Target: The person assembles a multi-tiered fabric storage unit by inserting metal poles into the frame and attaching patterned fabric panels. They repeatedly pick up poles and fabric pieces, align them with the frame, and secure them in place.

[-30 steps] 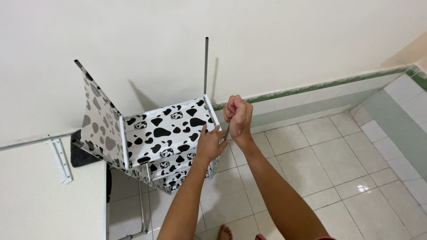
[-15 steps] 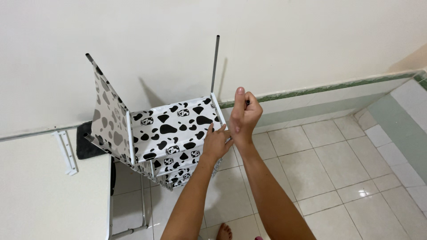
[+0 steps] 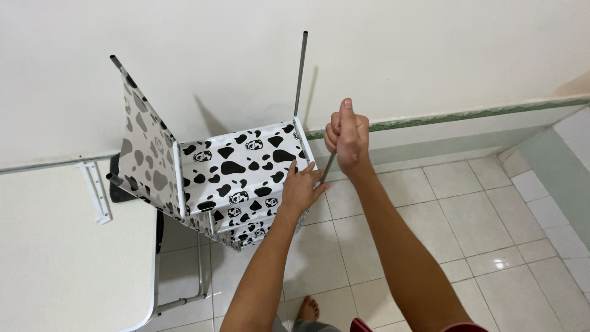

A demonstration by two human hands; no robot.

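Metal rod (image 3: 328,167) in fisted right hand (image 3: 348,136), apparently touching cow-print shelf (image 3: 236,169).

Just one view here — a head-worn camera looking steeply down past both forearms at the tiled floor (image 3: 467,233), facing the white wall (image 3: 430,55). It sits close — hands mid-frame, the table (image 3: 55,270) edge lower left, a bare foot at the bottom edge.

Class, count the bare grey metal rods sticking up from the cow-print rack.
2: one rod at the back right corner, one short rod in the right hand. Fabric may hide others.
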